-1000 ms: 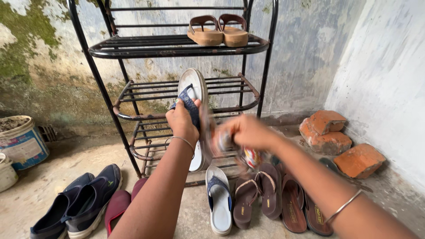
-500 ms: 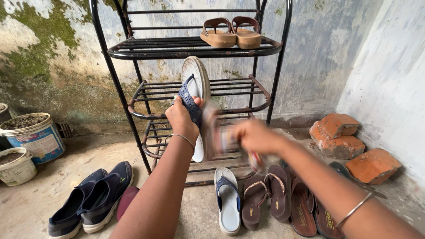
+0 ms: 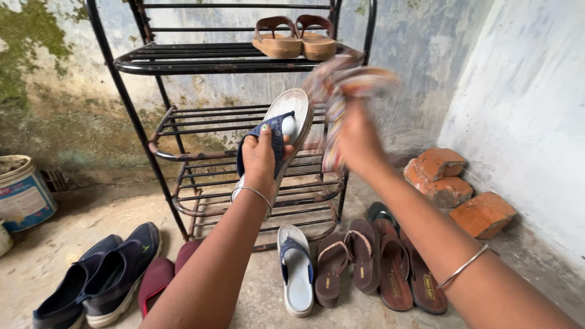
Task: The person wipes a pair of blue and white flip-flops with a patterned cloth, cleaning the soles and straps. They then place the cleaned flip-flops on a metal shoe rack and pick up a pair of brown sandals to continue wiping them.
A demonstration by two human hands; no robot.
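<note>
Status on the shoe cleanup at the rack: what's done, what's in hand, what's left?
Done: only a tan sandal pair sits on the rack, on its top shelf. In hand: the left hand grips a white sandal with a blue strap while the right hand holds a blurred patterned cloth beside it. Left: its white mate, brown sandals, navy sneakers and maroon shoes lie on the floor.
</note>
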